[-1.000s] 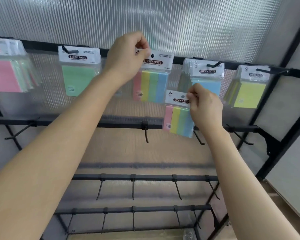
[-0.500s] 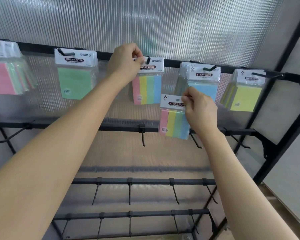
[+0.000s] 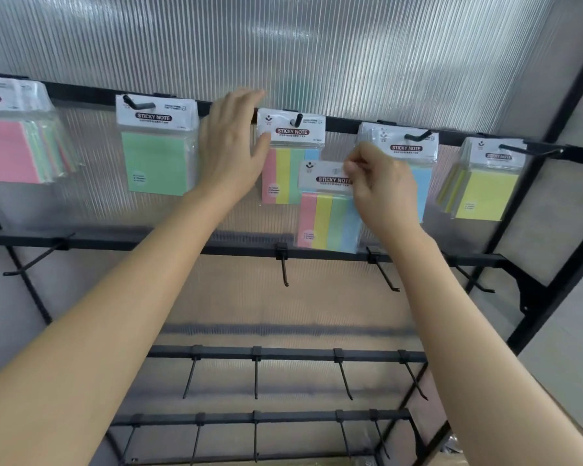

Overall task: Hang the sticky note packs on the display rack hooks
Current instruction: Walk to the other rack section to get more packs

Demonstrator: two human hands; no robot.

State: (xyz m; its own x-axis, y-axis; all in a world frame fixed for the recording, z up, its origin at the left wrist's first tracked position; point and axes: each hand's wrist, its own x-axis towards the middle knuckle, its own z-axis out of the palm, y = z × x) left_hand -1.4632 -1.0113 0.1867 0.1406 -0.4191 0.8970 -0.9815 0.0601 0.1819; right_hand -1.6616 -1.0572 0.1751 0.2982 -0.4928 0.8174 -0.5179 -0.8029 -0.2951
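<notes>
A: Your left hand (image 3: 231, 146) has let go of the striped pack (image 3: 283, 163) it was pinching half a second ago. Now its fingers are straight and spread, just left of that pack, with the thumb at the edge of the white header card.

B: Agreed, and that pack hangs by itself on its hook (image 3: 297, 120) from the top rail (image 3: 342, 124) of the display rack (image 3: 532, 290). Your right hand (image 3: 382, 186) keeps its pinch on the header of the second striped pack (image 3: 327, 220).

A: You have brought that one up a little. It sits in front of the hung pack's lower right corner and covers part of it, off any hook.

B: Its bottom edge reaches down to the middle rail (image 3: 132, 242). Whether it touches the hung pack, I cannot tell.

A: Along the top rail you also have the pink stack (image 3: 11, 149) at far left, the green pack (image 3: 157, 146) beside your left hand, the blue pack (image 3: 419, 183) behind your right hand, and the yellow pack (image 3: 488, 193) further right.
</notes>
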